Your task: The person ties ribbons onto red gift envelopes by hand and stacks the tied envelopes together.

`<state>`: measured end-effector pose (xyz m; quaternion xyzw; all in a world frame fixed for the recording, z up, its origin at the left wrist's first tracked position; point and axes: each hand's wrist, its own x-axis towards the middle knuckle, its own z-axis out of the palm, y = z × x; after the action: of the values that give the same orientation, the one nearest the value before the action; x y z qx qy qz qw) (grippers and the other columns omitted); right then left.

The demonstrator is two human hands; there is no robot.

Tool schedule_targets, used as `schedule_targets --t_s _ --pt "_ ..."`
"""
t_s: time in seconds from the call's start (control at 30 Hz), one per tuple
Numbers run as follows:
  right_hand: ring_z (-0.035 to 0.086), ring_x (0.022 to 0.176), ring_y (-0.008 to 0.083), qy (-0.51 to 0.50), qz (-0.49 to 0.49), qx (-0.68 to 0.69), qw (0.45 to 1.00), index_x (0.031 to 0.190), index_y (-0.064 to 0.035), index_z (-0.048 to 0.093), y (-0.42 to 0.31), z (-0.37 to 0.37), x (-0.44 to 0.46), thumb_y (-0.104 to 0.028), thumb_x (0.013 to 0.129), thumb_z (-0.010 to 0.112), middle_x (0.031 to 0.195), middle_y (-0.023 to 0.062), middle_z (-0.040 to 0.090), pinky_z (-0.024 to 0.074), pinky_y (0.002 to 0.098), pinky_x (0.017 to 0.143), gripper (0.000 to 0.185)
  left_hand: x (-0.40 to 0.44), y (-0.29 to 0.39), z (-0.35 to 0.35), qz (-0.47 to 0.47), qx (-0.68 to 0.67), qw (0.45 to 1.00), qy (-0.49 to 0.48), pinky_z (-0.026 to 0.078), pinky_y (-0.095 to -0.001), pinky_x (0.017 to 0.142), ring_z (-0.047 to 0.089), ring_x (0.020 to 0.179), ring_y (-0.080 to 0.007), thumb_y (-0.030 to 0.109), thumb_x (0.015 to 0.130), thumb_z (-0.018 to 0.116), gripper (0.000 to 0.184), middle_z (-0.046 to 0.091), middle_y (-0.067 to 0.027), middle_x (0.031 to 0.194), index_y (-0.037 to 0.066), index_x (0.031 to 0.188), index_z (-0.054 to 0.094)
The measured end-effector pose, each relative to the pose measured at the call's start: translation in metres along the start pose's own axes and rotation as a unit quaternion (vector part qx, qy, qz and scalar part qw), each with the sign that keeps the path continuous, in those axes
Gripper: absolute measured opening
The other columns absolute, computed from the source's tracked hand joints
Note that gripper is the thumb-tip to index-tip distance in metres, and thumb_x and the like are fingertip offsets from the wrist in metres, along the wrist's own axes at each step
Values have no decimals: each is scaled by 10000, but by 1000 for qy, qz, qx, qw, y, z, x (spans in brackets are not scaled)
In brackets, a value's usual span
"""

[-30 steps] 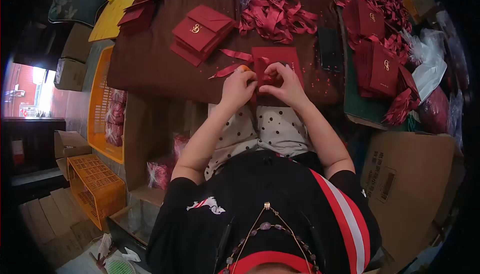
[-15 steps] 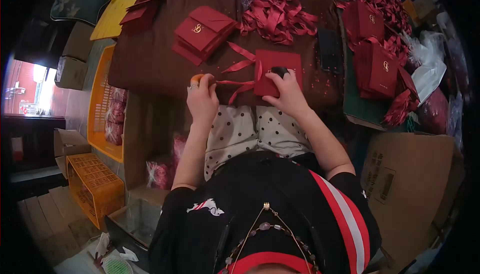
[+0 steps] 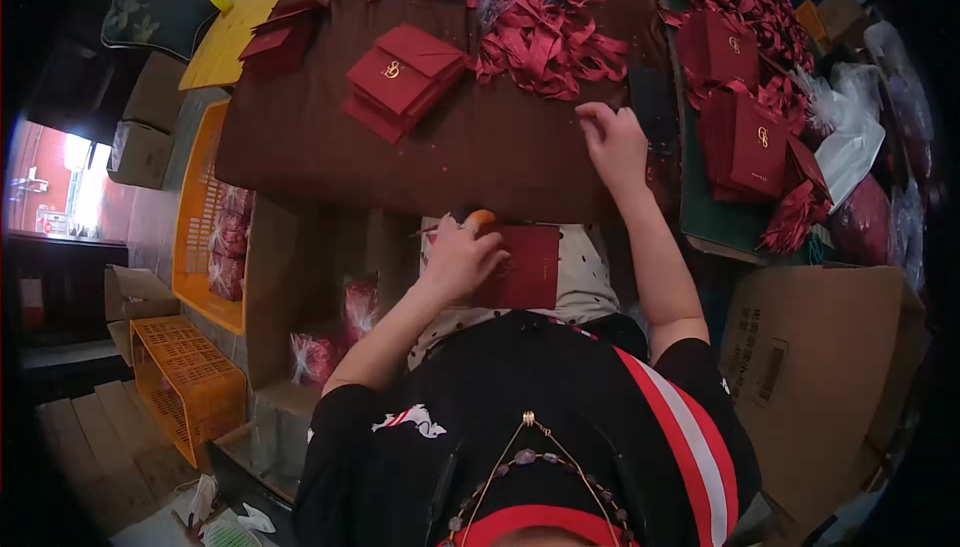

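My left hand is over my lap, closed on the edge of a flat dark red paper pouch that lies on my dotted trousers. An orange piece sits at its fingers, with a small dark piece beside it; their kind is unclear. My right hand hovers above the table's right side, fingers loosely bent and apart, with nothing visible in them. Just beyond it lies a heap of red ribbons. A dark phone lies beside it, partly covered by the hand.
A stack of red pouches with a gold emblem rests on the brown-covered table. More pouches and ribbons lie on the green surface at right. Orange crates and a cardboard box flank my seat.
The red pouch has come off the table onto my lap, along with my left hand. My right hand has left the pouch and moved up and right towards the ribbon heap.
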<state>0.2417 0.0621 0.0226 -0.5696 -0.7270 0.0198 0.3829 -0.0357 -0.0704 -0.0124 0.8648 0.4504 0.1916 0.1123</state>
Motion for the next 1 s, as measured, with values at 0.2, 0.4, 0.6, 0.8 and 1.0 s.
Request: schedule_targets --t_s 0.2,0.4,0.6,0.8,1.0 --pt "595 900 350 -49 -217 -109 969 1030 -189 729 46 21 50 -33 839 640 848 131 606 535 431 781 262 56 -28 -43 -11 57 975 213 469 -417 778 645 830 -289 194 823 789 166 694 -54 896 109 934 700" --pt "603 920 324 -62 -226 -88 968 985 -154 740 44 21 43 -131 816 745 828 107 619 529 420 793 171 112 -103 -66 -131 211 914 320 440 -486 936 603 1036 -389 374 849 752 605 662 -174 1168 108 1365 580" --pt "619 940 282 31 -65 203 976 1085 -89 741 0 -26 4 -27 867 719 987 108 665 519 349 803 228 102 -137 -40 -183 173 950 186 436 -505 984 579 1146 -439 327 865 734 579 642 -202 1251 72 1365 594" --pt "605 1020 145 130 47 387 912 1156 28 689 -15 -83 -34 2 983 601 1106 50 657 448 247 915 195 66 -78 -27 -41 106 972 205 417 -511 1061 517 1274 -439 139 878 699 477 619 -150 1326 105 1346 616" --pt "581 1073 213 241 -91 416 872 1131 43 665 -37 -118 -25 -39 966 584 1153 122 626 438 307 961 201 41 -51 -1 77 39 993 78 422 -522 1085 522 1294 -376 153 880 717 513 589 -110 1388 142 1380 600"
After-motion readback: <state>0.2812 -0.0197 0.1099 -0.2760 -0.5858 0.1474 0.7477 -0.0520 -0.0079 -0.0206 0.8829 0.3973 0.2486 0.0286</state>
